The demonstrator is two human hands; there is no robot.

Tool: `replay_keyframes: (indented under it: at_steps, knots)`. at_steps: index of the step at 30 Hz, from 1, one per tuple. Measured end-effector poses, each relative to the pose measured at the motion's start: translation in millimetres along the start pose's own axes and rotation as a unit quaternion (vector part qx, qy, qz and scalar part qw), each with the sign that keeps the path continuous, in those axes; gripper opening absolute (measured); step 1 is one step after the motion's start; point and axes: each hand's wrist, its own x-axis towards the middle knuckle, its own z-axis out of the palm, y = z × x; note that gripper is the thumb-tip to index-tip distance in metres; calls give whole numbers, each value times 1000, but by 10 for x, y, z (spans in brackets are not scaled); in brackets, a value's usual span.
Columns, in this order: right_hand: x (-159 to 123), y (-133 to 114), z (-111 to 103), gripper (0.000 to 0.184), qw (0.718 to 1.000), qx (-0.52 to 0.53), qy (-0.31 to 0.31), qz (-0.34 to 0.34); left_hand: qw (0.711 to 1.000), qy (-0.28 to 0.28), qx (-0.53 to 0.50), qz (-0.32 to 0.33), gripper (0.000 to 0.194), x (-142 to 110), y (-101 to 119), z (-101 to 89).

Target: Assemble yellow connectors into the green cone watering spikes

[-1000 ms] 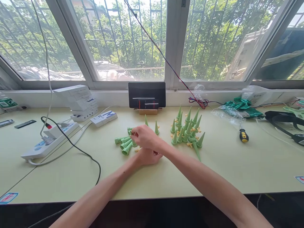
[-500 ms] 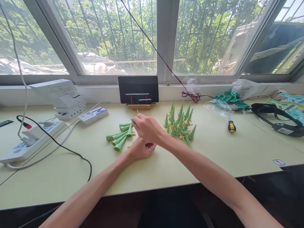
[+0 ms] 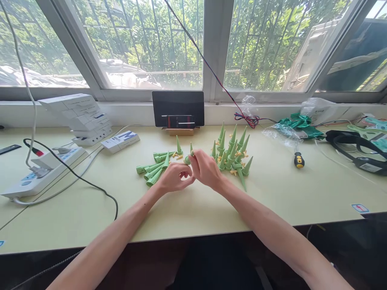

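My right hand has its thumb and fingers pinched on a green plastic watering spike, most of it hidden by the fingers. Beside it, my left hand is curled with fingertips close to the right hand; what it grips, if anything, is hidden. Left of the hands lies a fan of loose green spikes, their wide ends toward the left. One green spike stands upright behind the left hand, near small yellow valve pieces. Several upright spikes with yellow valves cluster to the right.
A tablet with a phone leans on a stand at the back. To the left are white boxes and a power strip with cables. A screwdriver, plastic wrapping and a black headset lie right.
My right hand has moved right, from over the left hand to beside it, uncrossing the forearms. My left hand has shifted slightly up and left. The view has tilted slightly.
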Motion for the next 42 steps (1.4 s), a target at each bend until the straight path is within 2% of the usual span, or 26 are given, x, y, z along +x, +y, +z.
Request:
replay_keyframes:
  at_steps: [4,8,13,15,18,24,29,35,42]
  knots:
    - [-16,35,53,22,997,41,58,-20,997,55,38,-27,28,6,-90,21]
    - [-13,87,84,21,987,88,125,-39,994,93,33,-52,40,15,-132,9]
    - [-16,142,70,22,980,125,156,-17,988,134,16,-69,23,26,-125,-9]
    - [-15,150,62,21,978,137,154,-10,988,134,2,-72,24,26,-121,-5]
    - [-15,151,61,21,978,149,146,2,991,114,-20,-73,31,24,-108,3]
    - [-24,141,84,23,980,153,121,30,993,88,-38,-64,26,17,-71,13]
    - [-26,134,96,20,980,169,89,53,987,77,-90,-108,24,16,-72,31]
    - [-9,142,80,17,987,129,70,64,960,101,-180,-191,27,40,-92,6]
    - [-13,155,85,12,992,34,-61,109,917,113,-300,-238,34,63,-97,-36]
